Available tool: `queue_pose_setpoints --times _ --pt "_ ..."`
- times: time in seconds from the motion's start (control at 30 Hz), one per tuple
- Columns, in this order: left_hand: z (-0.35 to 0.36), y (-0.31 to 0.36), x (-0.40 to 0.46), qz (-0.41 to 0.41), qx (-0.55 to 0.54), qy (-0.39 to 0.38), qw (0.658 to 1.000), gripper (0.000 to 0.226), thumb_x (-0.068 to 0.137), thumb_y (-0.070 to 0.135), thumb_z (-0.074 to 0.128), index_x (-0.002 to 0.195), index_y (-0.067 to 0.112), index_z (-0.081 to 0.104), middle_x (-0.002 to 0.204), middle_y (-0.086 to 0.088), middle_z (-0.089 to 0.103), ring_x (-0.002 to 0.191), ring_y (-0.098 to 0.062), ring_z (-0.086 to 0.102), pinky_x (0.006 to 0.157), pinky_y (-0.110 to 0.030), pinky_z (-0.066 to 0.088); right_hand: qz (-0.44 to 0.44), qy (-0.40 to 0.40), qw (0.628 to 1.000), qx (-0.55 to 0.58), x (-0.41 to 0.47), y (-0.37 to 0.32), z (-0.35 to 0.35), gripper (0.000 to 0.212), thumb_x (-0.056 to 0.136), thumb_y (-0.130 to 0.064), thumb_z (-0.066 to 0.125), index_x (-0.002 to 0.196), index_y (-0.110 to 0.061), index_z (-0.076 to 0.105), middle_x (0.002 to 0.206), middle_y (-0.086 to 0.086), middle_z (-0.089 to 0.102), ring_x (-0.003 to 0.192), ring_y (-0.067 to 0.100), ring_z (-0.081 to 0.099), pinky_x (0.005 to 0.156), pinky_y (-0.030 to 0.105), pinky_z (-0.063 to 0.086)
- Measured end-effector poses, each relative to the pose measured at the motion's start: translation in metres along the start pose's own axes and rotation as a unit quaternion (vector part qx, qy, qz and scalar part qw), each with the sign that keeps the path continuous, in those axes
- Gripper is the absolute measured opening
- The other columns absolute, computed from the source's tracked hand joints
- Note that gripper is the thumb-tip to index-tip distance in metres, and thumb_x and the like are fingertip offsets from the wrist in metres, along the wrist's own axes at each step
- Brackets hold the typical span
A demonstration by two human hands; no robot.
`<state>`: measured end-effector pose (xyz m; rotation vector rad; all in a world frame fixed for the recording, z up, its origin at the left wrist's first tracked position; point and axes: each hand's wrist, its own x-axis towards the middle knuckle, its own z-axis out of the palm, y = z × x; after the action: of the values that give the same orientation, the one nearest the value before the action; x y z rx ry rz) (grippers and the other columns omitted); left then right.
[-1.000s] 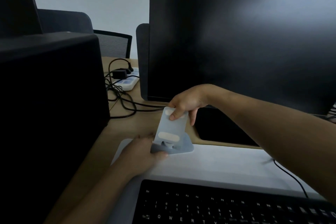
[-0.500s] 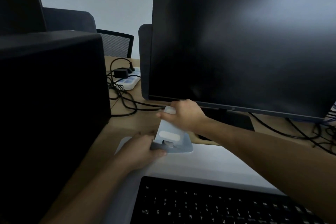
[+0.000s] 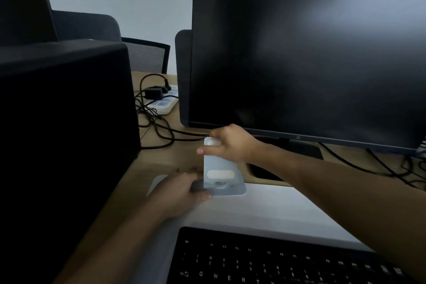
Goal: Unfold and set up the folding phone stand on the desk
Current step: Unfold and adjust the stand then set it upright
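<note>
The pale grey folding phone stand (image 3: 217, 169) stands unfolded on the far edge of a light desk mat (image 3: 265, 205), its back plate raised nearly upright with two white pads on it. My left hand (image 3: 182, 189) grips the stand's flat base at its left front corner. My right hand (image 3: 228, 143) holds the top of the back plate, thumb in front and fingers wrapped behind it. The hinge between base and plate shows just below the lower pad.
A large dark monitor (image 3: 306, 53) stands right behind the stand. A black box-like unit (image 3: 64, 134) fills the left. A black keyboard (image 3: 276, 260) lies in front. Cables (image 3: 159, 127) and a white power strip (image 3: 164, 104) lie at the back left. A mesh chair (image 3: 147, 55) stands beyond the desk.
My right hand has pushed the back plate from a backward lean to nearly upright. My left hand has stayed on the base.
</note>
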<state>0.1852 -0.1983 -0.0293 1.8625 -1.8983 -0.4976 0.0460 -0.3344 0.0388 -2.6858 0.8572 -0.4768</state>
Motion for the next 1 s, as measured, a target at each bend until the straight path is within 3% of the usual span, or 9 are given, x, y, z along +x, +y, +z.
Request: queue_pose_setpoints --times 0.27,0.37,0.57,0.67,0.9,1.0 --pt "-0.0010 -0.0021 -0.0011 0.002 -0.022 -0.007 1.000 0.037 0.080 0.045 0.059 0.117 0.045 0.056 0.110 0.028 0.064 0.106 -0.003 0.060 0.086 -0.028 0.043 0.058 -0.001 0.998 0.005 -0.0039 -0.0038 -0.0002 0.059 0.077 -0.070 0.057 0.085 -0.013 0.064 0.081 0.004 0.068 0.076 0.016 0.066 0.067 0.035 0.058" --pt "-0.0016 -0.0008 -0.0018 -0.001 -0.022 -0.012 1.000 0.037 0.080 0.045 0.058 0.117 0.045 0.057 0.113 0.024 0.066 0.106 -0.003 0.060 0.092 -0.031 0.044 0.058 0.001 0.998 0.004 -0.0057 -0.0048 0.0002 0.058 0.077 -0.069 0.058 0.087 -0.012 0.064 0.083 0.004 0.068 0.078 0.017 0.066 0.069 0.037 0.059" --pt "-0.0007 -0.0005 -0.0024 -0.018 -0.024 -0.012 0.999 0.040 0.077 0.049 0.055 0.116 0.044 0.057 0.111 0.021 0.068 0.101 -0.001 0.060 0.088 -0.032 0.050 0.063 0.005 0.998 0.000 -0.0043 -0.0044 0.0019 0.053 0.077 -0.070 0.057 0.082 -0.018 0.062 0.077 -0.001 0.064 0.072 0.012 0.062 0.057 0.026 0.051" --pt "-0.0012 -0.0006 -0.0023 -0.023 -0.027 -0.017 0.999 0.045 0.072 0.053 0.051 0.115 0.041 0.059 0.107 0.019 0.069 0.098 -0.002 0.062 0.087 -0.037 0.051 0.068 0.011 0.998 -0.011 -0.0037 -0.0049 0.0042 0.055 0.077 -0.071 0.056 0.083 -0.017 0.062 0.076 0.000 0.064 0.071 0.012 0.062 0.058 0.027 0.051" --pt "-0.0003 0.0015 -0.0049 -0.019 -0.003 0.006 1.000 0.045 0.076 0.049 0.048 0.120 0.043 0.055 0.117 0.015 0.066 0.107 -0.012 0.059 0.091 -0.037 0.049 0.089 0.019 0.995 -0.039 -0.0032 -0.0064 0.0044 0.050 0.077 -0.072 0.056 0.068 -0.023 0.051 0.068 -0.005 0.055 0.064 0.009 0.054 0.048 0.024 0.036" --pt "-0.0004 0.0015 -0.0056 -0.019 -0.003 0.008 1.000 0.043 0.076 0.048 0.049 0.119 0.043 0.056 0.116 0.016 0.067 0.106 -0.011 0.058 0.088 -0.034 0.049 0.092 0.019 0.995 -0.033 -0.0045 -0.0071 0.0040 0.052 0.077 -0.072 0.056 0.072 -0.021 0.055 0.069 -0.005 0.056 0.065 0.009 0.055 0.050 0.024 0.041"
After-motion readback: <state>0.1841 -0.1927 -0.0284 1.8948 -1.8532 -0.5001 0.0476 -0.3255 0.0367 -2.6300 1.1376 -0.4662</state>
